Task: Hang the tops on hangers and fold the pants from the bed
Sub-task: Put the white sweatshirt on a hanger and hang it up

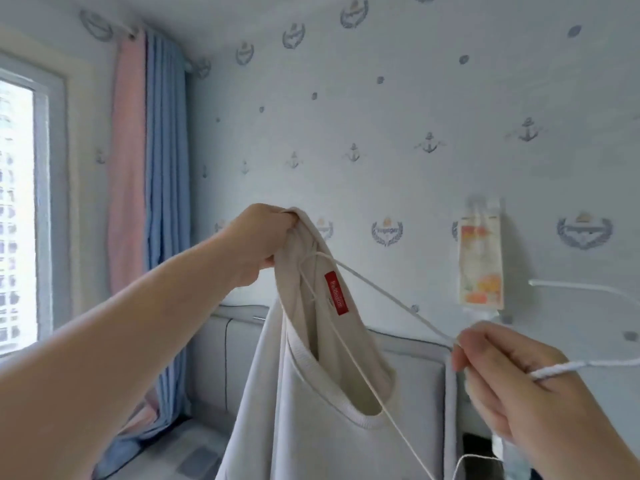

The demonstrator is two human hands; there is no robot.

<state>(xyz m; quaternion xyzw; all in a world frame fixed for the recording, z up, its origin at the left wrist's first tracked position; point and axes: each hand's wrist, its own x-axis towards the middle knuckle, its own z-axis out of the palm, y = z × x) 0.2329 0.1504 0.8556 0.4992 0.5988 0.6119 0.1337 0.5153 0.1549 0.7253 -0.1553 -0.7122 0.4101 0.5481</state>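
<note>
Left hand [263, 244] grips top [311, 410] at shoulder; right hand [502, 375] pinches hanger [381, 292], partly inside neck. Hanging unfinished; pants unseen.

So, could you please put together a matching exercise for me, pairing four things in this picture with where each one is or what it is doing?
Column one:
1. left hand
2. right hand
3. red label
4. curtains

Column two:
A. sewn inside the neckline of the top
B. hanging beside the window, at the left of the view
C. grips the top's bunched shoulder, holding it up
D. holds the white hanger, which runs into the neckline

Pairs: 1-C, 2-D, 3-A, 4-B.
</note>
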